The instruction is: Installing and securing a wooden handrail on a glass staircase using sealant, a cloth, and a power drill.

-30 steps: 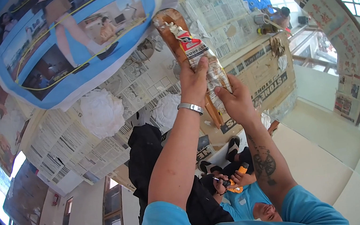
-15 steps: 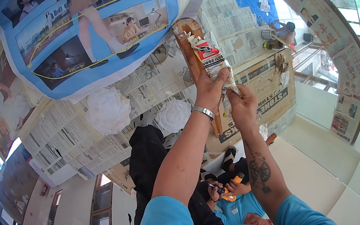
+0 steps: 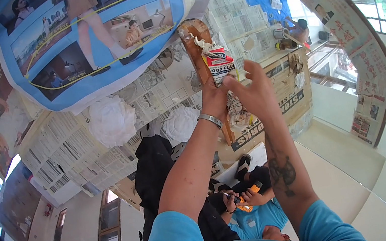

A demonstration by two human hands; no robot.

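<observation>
The left hand (image 3: 214, 97) wraps its fingers round a crumpled packet (image 3: 219, 60) of red, white and black, just past the middle toward one o'clock. White goo sticks to the packet's top end. A long brown wooden piece (image 3: 198, 53) lies behind it, peeking out at ten o'clock; you cannot tell if the left fingers pinch that too. The right hand (image 3: 253, 91) is at three o'clock from the left, with its thumb and fingers wide apart. Its thumb tip is close to the packet, but you cannot tell if they touch. White bundles sit on newspaper (image 3: 72, 146) at eight and nine o'clock from the left hand. A blue picture sheet (image 3: 156, 55) spreads at ten o'clock. Down at six o'clock, another person holds an orange tool (image 3: 245, 209).
</observation>
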